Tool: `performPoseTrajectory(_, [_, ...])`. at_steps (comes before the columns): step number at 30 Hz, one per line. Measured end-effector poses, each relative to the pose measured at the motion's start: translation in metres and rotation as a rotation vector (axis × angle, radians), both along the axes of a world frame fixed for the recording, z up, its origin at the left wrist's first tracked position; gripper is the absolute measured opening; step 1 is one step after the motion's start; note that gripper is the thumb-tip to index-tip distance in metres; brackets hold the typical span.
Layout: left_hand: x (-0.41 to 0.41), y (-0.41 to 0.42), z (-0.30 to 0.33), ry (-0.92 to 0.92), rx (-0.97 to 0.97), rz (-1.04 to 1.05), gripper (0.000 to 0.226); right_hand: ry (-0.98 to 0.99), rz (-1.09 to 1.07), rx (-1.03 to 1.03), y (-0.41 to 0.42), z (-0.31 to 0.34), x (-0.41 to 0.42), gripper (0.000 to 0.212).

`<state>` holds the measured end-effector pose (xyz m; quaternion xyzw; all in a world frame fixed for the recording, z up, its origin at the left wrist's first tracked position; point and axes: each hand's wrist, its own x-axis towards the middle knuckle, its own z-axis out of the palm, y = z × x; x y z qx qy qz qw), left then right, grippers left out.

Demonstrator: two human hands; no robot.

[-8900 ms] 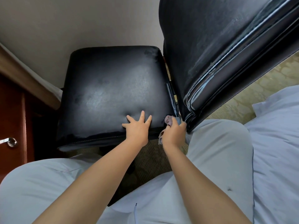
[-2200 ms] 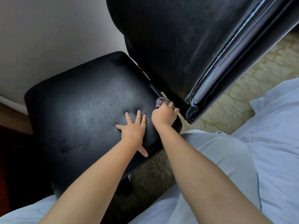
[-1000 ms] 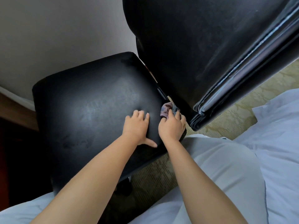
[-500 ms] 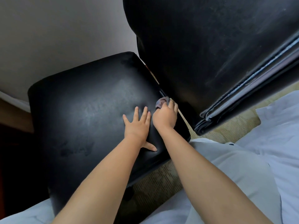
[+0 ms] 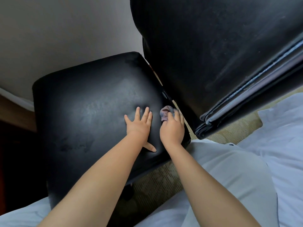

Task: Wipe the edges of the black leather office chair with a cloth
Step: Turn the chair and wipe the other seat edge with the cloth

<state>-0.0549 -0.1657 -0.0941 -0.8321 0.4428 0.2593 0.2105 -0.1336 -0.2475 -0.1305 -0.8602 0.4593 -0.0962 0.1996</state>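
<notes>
Head view looks down along both bare forearms to a black chair seat (image 5: 91,112). Left hand (image 5: 139,123) lies flat on the leather — fingers straight and slightly spread, thumb stuck out toward the near edge, palm pressing a shallow dent into the cushion. Right hand (image 5: 172,126) sits just beside it at the seat's right rim, fingers curled over a bunched cloth (image 5: 165,113) and holding it against the edge where the seat meets the backrest (image 5: 213,54). Only a crumpled grey-purple wad of the cloth shows past the fingertips. Seat leather is glossy, with a soft sheen in the middle and dull smudges toward the near left. Backrest rises at upper right, tilted, its surface scuffed and its side seam showing pale piping. Patterned carpet (image 5: 229,131) lies below, beside pale trousers (image 5: 229,169).
</notes>
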Motion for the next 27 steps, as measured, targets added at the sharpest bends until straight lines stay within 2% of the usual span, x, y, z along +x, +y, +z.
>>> performPoseTrajectory(17, [0.001,0.001,-0.003,-0.019,0.032,-0.070,0.141,-0.027,-0.142,0.185,-0.029,0.015,0.099,0.040])
performPoseTrajectory(27, [0.003,0.008,-0.004,-0.016,-0.002,-0.068,0.143,-0.016,-0.064,0.058,0.009,0.007,0.009,0.046])
